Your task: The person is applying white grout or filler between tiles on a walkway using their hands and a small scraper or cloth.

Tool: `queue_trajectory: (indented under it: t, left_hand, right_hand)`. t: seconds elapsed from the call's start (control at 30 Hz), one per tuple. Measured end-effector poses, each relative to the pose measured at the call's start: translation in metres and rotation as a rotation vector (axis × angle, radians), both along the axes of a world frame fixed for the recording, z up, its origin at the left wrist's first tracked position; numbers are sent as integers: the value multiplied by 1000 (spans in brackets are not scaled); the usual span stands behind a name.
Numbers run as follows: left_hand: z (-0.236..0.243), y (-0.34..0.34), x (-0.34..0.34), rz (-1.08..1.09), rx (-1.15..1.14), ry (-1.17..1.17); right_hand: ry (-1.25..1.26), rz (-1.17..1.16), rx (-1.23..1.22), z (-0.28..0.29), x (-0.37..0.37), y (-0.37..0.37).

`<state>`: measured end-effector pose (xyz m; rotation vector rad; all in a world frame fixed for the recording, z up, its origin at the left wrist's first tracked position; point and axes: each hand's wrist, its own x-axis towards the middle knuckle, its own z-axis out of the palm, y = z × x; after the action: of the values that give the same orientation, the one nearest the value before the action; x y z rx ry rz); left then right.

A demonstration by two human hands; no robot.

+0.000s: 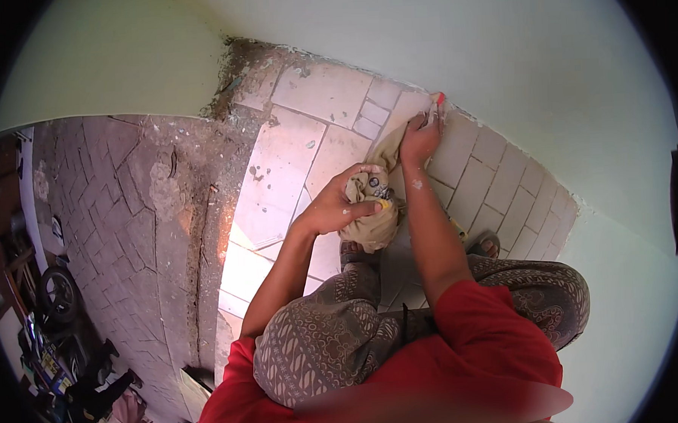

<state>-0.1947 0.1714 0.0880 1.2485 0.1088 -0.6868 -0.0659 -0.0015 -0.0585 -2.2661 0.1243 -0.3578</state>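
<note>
My left hand (345, 204) grips the bunched end of a dirty beige cloth (373, 223) above my knees. My right hand (420, 136) pinches the cloth's other end and presses it onto the white floor tiles (326, 91) close to the base of the pale green wall (514, 60). The cloth stretches between both hands. I am squatting, with patterned brown trousers (322, 341) and red sleeves in view. My feet in sandals show beside the knees.
A rough, crumbling concrete strip (203, 217) edges the tiled floor on the left. Beyond it lies grey paving (111, 199). At the far left stand motorbikes (55, 299) and clutter. The green wall curves round the right side.
</note>
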Motion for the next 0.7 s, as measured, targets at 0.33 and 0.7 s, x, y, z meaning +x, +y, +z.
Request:
queue_trajectory:
  t: [0.33,0.7]
  left_hand:
    - [15,56,-45,-548,730,-80]
    - [31,29,-23,-448,434,-153]
  right_hand:
    - [-46,1359,-248,-40,-137,165]
    - [-54,-96,106,25,-73,34]
